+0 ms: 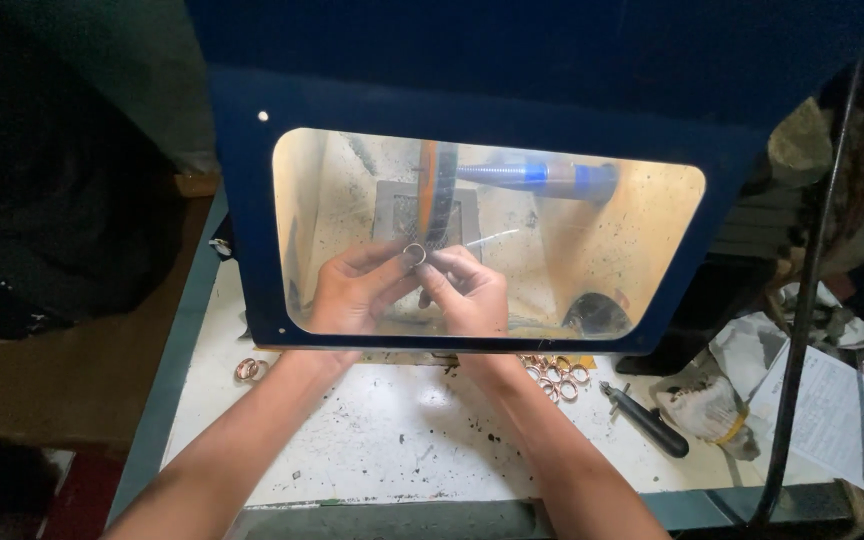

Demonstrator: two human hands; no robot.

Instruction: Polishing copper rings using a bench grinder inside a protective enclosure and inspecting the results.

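A dark blue hood (472,90) with a clear window is enclosing a dusty, pale chamber, and inside it a thin wheel (436,195) on a blue-wrapped shaft (537,175) is sitting edge-on above a grey grille. Both hands are reaching in under the hood. The small ring (414,253), a thin metal band that is looking silvery through the window, is being held up just below the wheel's rim, its opening facing the camera. The left hand (354,292) is pinching the ring with fingers curled close, thumb and forefinger closing on its left side. The right hand (467,290) is doing likewise, fingertips meeting the ring from the right, the remaining fingers folded in. Outside, on the speckled white surface (392,440), a cluster of copper-coloured rings (555,374) is lying near the right wrist, two more rings (248,369) are lying at the left, and a black-handled tool (647,420) is resting farther right.
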